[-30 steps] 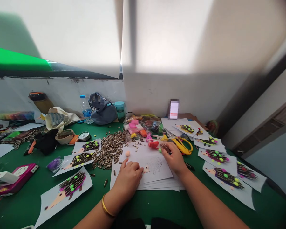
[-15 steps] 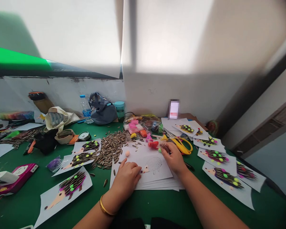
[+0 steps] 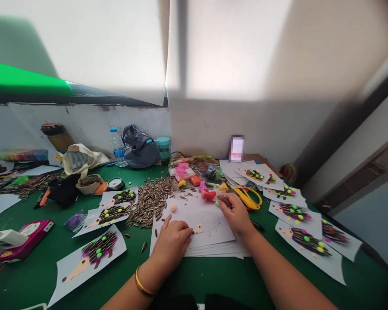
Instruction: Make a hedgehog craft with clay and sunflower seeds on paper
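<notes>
My left hand (image 3: 172, 237) lies palm down on a white sheet (image 3: 218, 236), its fingers loosely bent and apart. One fingertip touches the dark nose of a hedgehog drawing (image 3: 210, 223), which has a peach clay face and a pencilled body. At the sheet's upper right, my right hand (image 3: 235, 213) is closed, pinching what looks like a small clear packet of brown clay (image 3: 225, 200); its fingers partly cover it. Beside that packet lies a red clay packet (image 3: 208, 196). A peach clay ball (image 3: 173, 207) rests on the paper above my left hand.
Sunflower seeds (image 3: 152, 196) are heaped left of the paper. Yellow-handled scissors (image 3: 250, 199) lie beyond my right hand. Finished hedgehog cards (image 3: 305, 239) flank both sides, one card (image 3: 93, 258) at front left. Clay packets (image 3: 184, 171), a bag (image 3: 142, 153) and a phone (image 3: 237, 148) stand behind.
The view has shifted very slightly, so everything sits a little to the right. Both hands keep nearly the same places, with the left fingertip still at the drawing's nose.
</notes>
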`<action>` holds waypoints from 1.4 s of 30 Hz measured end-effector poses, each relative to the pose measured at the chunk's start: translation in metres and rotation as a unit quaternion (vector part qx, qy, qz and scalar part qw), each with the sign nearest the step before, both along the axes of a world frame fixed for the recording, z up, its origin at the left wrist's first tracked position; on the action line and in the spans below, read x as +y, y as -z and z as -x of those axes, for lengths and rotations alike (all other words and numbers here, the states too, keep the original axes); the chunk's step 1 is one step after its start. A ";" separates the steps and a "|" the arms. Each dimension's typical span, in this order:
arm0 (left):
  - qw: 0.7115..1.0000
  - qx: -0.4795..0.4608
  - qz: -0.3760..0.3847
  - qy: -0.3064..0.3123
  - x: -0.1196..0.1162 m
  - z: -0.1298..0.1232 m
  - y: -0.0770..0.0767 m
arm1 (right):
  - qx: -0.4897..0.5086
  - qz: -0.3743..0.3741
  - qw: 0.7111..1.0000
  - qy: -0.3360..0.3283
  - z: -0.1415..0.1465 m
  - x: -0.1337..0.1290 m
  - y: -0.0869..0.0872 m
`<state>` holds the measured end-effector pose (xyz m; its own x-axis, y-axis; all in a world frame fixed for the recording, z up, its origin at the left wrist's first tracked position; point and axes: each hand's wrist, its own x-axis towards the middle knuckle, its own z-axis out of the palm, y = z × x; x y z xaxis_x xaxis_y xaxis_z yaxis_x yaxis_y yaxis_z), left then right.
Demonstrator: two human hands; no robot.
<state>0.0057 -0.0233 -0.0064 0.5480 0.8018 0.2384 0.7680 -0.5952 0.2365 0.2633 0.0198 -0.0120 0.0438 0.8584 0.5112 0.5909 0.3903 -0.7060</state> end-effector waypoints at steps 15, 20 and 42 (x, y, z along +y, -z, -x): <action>1.000 -0.010 -0.018 0.009 0.000 0.002 0.001 | 0.003 -0.003 1.000 -0.004 0.000 0.000 -0.001; 0.999 -0.018 -0.036 0.021 0.000 0.002 0.003 | -0.002 -0.006 1.000 -0.002 0.000 0.001 0.001; 0.999 -0.030 -0.041 0.011 0.013 -0.003 0.007 | 0.000 -0.008 1.000 -0.006 0.002 -0.001 -0.001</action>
